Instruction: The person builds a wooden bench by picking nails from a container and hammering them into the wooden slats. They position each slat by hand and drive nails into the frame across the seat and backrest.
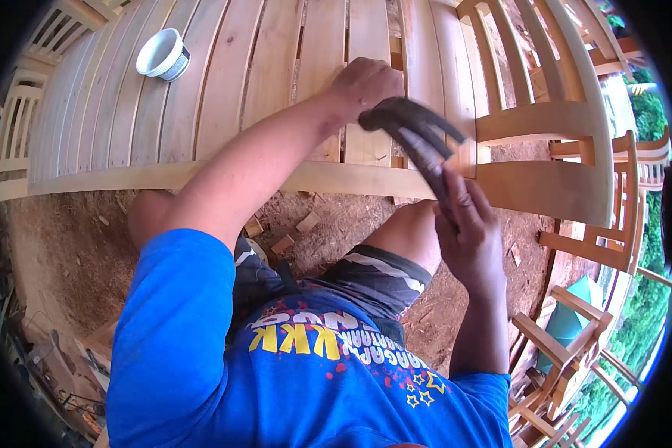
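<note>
Item: hammer [407,119], probably claw type, at centre. Top-heavy, rigid; best held low on the handle. Right hand [469,239] clenched round the handle, 4 o'clock. Left hand [366,82] curled on slatted tabletop [224,82], 12 o'clock; closure cannot be told.

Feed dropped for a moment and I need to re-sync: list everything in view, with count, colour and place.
slatted panel: one, pale wood, across the top
bowl: one, white, on the panel, upper left
hammer: one, dark, above the panel's near edge
wood offcuts: several, pale, on the dirt between the knees
chairs: several, pale wood, right side
left hand: one, resting on a slat
right hand: one, grip shut on the hammer handle
</note>
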Motion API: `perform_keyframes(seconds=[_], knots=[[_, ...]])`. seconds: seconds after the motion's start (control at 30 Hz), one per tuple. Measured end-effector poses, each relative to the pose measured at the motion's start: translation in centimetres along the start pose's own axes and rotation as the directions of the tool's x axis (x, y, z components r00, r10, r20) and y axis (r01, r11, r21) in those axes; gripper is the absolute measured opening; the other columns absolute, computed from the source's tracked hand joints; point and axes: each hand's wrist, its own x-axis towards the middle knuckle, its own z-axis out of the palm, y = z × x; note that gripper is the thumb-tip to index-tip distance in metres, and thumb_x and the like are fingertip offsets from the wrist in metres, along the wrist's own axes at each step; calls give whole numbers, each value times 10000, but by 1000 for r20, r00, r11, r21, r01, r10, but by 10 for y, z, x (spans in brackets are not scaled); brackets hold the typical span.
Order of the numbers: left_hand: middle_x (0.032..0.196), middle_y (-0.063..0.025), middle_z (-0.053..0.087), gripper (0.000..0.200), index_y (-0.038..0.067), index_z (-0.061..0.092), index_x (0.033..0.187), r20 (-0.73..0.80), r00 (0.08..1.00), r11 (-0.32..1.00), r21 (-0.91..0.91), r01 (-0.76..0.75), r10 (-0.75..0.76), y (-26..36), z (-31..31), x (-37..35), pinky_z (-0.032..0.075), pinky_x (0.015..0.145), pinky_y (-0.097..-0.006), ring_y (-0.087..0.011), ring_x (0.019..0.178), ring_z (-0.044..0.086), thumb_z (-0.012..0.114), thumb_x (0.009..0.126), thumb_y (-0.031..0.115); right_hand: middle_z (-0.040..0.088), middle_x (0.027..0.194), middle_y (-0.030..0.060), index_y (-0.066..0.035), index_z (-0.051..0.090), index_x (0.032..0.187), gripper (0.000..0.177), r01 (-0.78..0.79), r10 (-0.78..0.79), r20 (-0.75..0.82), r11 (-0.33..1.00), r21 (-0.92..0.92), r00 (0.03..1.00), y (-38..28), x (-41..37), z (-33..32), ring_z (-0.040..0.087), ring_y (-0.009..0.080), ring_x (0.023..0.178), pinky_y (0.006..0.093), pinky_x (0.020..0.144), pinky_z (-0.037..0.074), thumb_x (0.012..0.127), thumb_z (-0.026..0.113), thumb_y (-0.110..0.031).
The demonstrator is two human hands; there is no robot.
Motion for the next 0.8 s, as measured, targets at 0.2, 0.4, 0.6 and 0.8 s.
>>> perform_keyframes(seconds=[0.2,0.4,0.6,0.8], knots=[[835,-187,764,257,76,757,804,236,944,971,119,206,-229,15,0,14,614,761,-531,-412,817,755,668,827,316,680,1086,104,-182,562,1603,670,-71,132,236,965,-252,963,-4,-15,13,741,338,816,496,686,606,956,660,-41],[803,-196,746,254,71,753,808,249,940,962,199,186,-234,20,0,18,604,743,-535,-426,768,744,654,826,304,657,1028,78,-158,571,1597,707,-113,181,229,953,-282,956,-8,-27,23,653,343,831,468,727,589,907,639,-20],[902,-222,784,279,61,816,851,352,876,935,250,253,-331,30,-9,22,626,850,-525,-427,881,771,646,822,282,658,1067,104,-145,563,1601,712,-141,167,123,970,-199,978,-14,-37,32,678,357,879,491,764,586,907,653,-11],[819,-207,755,274,55,774,763,301,925,960,221,170,-232,16,6,18,608,822,-541,-422,817,751,647,818,292,676,1104,165,-106,510,1634,720,-251,280,175,953,-169,944,-39,-43,46,699,390,987,532,802,589,936,657,-9]])
